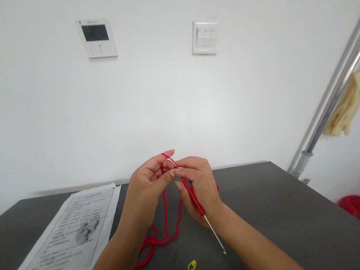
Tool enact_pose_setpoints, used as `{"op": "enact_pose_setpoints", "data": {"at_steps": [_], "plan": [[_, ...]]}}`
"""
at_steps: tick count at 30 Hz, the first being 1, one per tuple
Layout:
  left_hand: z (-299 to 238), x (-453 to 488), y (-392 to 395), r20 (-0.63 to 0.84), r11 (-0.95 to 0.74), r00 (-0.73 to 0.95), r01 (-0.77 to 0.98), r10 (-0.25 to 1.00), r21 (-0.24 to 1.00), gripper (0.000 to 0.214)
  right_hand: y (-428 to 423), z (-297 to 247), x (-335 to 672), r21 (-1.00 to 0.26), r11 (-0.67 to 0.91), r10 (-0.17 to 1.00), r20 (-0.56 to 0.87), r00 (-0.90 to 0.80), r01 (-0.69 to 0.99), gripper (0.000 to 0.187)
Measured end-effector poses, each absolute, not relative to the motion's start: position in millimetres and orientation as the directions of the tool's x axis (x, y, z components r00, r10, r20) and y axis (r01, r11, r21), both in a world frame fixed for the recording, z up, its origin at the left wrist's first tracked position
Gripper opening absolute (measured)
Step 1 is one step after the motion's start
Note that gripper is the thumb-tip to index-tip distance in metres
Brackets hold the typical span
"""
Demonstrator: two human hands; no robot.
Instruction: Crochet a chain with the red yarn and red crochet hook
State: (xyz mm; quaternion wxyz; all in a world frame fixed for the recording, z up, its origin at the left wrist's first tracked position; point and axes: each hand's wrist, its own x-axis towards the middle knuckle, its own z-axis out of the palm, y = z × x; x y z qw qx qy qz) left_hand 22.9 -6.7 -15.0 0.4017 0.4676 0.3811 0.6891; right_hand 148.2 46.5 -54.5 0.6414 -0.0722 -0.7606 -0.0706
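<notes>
Pinching looped red yarn (163, 223) in the left hand (147, 184), gripping the crochet hook (195, 202) in the right hand (201, 188) mid-stitch, likely needing steady tension.

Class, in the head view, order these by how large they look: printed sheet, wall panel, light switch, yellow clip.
1. printed sheet, helped by nearness to the camera
2. wall panel
3. light switch
4. yellow clip

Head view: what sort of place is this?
Probably a plain indoor workroom or home desk: a dark grey table against a white wall with an intercom panel and light switch. The left hand holds red yarn, the right hand a crochet hook.
</notes>
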Motion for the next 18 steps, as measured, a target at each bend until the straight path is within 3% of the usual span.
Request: {"op": "enact_pose_setpoints", "data": {"at_steps": [4, 11, 14, 18], "plan": [[-9.7, 14.2, -4.9, 0.206, -0.230, -0.104, -0.343, 0.973, 0.911, 0.039, 44.2, -47.6, 151.9, -0.035, 0.996, 0.049, 0.985, -0.165, 0.083, 0.019], [-2.7, -2.8, -6.8, 0.226, -0.215, 0.037, -0.195, 0.973, 0.957, 0.034, 42.8, -31.6, 168.0, -0.385, 0.895, 0.301, 0.894, -0.333, -0.226, 0.011], [-4.6, -2.0, -6.9, 0.256, -0.251, 0.007, -0.162, 0.967, 0.954, 0.036, 45.0, -33.6, 169.8, -0.469, 0.842, 0.371, 0.862, -0.346, -0.266, 0.011], [-6.8, 1.4, -6.7, 0.271, -0.266, 0.007, -0.159, 0.963, 0.951, 0.039, 47.0, -38.2, 168.5, -0.475, 0.846, 0.394, 0.863, -0.316, -0.243, 0.010]]}}
